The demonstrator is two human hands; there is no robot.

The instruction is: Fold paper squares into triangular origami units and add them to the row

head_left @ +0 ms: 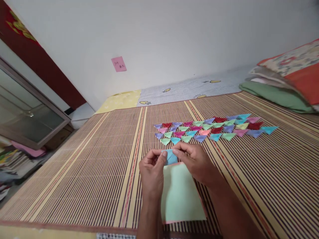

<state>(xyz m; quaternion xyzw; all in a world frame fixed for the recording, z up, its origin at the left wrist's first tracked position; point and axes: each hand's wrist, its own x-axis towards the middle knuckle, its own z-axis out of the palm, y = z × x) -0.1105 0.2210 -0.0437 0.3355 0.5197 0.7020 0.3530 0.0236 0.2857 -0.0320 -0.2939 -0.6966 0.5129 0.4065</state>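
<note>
A small piece of blue paper (171,158) with a crease across it is held up between my two hands. My left hand (152,166) pinches its left top corner between thumb and fingers. At the right top corner, my right hand (195,162) grips the same paper in a pinch. Below them a pale green sheet of paper (183,196) lies on the striped mat, a pink edge showing under it. Beyond my hands, several folded paper triangles (200,137) in blue, green, pink, red and purple lie in rows.
The striped bamboo mat (99,172) covers the bed. Folded bedding (276,96) and an orange patterned pillow (304,76) are piled at the right. A pink note (119,63) is on the white wall. A glass-panelled door (27,109) and a heap of books (17,162) are at the left.
</note>
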